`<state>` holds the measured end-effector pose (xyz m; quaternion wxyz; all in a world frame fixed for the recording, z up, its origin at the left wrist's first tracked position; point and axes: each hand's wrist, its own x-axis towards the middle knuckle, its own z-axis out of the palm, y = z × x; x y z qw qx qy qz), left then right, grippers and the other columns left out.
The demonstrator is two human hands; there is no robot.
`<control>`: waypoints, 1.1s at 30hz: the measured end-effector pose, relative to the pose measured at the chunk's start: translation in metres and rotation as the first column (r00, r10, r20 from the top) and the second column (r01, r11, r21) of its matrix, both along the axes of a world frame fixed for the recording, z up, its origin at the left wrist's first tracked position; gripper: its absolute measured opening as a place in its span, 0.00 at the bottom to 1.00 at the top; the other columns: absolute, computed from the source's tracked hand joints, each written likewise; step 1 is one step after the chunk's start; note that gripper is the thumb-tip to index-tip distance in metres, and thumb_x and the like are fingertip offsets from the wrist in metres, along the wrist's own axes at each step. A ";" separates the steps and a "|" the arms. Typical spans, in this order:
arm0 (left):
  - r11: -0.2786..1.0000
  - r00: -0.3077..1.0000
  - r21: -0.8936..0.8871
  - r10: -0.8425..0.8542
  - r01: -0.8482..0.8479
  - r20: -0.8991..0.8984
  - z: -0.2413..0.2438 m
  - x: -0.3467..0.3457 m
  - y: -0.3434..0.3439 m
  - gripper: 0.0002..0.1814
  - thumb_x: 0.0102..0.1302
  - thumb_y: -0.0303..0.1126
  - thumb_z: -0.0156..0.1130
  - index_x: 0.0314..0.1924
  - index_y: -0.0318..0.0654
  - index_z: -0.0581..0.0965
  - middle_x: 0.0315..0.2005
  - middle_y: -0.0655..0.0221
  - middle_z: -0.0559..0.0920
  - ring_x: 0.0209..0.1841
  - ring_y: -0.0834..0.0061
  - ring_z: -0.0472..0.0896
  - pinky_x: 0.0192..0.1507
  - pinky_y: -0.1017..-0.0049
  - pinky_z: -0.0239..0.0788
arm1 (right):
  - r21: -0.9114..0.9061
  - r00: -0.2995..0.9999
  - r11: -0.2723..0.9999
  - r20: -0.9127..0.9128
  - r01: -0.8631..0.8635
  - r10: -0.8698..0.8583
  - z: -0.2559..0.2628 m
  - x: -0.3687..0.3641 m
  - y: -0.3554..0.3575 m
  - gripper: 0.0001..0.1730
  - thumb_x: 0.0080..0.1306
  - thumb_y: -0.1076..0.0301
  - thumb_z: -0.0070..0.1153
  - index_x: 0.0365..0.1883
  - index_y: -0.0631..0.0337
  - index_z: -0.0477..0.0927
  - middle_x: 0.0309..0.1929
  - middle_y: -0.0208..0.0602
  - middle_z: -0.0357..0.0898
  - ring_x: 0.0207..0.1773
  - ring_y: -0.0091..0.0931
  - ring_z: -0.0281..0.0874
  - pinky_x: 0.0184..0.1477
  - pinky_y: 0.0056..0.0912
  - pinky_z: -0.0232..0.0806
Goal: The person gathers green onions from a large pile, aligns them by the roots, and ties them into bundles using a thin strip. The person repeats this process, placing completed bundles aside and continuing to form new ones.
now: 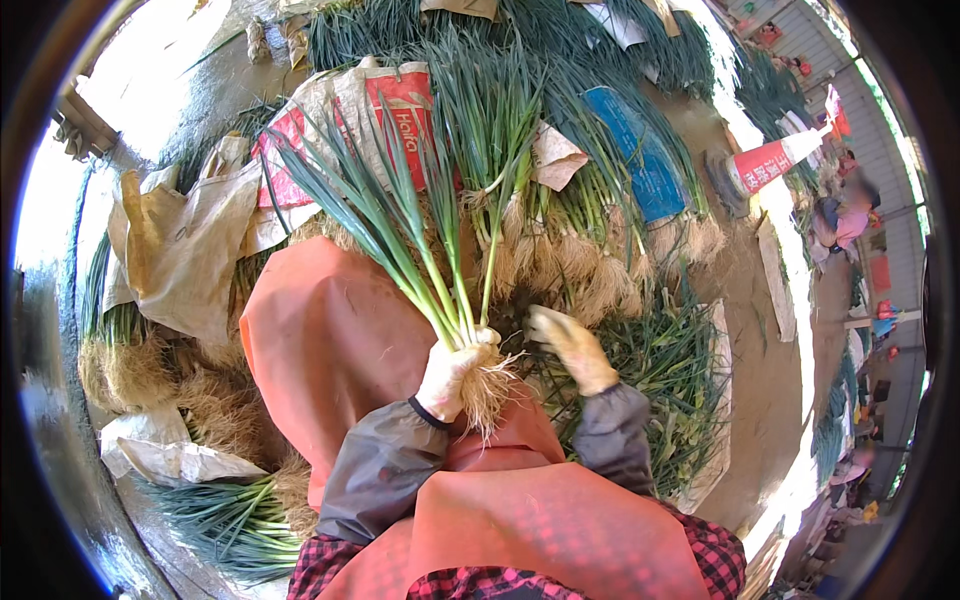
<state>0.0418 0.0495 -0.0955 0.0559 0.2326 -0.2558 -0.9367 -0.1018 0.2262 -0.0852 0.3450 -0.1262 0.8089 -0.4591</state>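
My left hand (448, 379), in a pale glove, grips a small bunch of green onions (431, 281) just above the roots. Their long leaves fan up and to the left, and the stringy roots (486, 394) hang below my fist. To the right is my gloved right hand (574, 351), apart from the bunch, its fingers loosely extended and somewhat blurred. Nothing shows in it. Beneath that hand lies a heap of loose green leaves and trimmings (660, 390). An orange apron (337, 322) covers my lap. Just beyond are rows of rooted green onions (585, 259).
Printed woven sacks (405, 124), a blue sack (637, 154) and a tan sack (199, 247) cover parts of the onion piles. More onions (225, 525) lie at lower left. A red-and-white traffic cone (772, 161) stands at right. Other people (844, 217) are farther off.
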 end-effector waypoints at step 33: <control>0.896 0.943 -0.305 0.333 -0.322 -0.017 0.022 -0.018 -0.036 0.27 0.63 0.26 0.65 0.61 0.31 0.71 0.41 0.75 0.77 0.42 0.82 0.75 0.49 0.78 0.68 | 0.096 0.984 0.993 -0.168 0.066 -0.050 0.016 -0.077 -0.142 0.18 0.64 0.61 0.65 0.46 0.63 0.80 0.33 0.36 0.84 0.33 0.23 0.80 0.42 0.24 0.72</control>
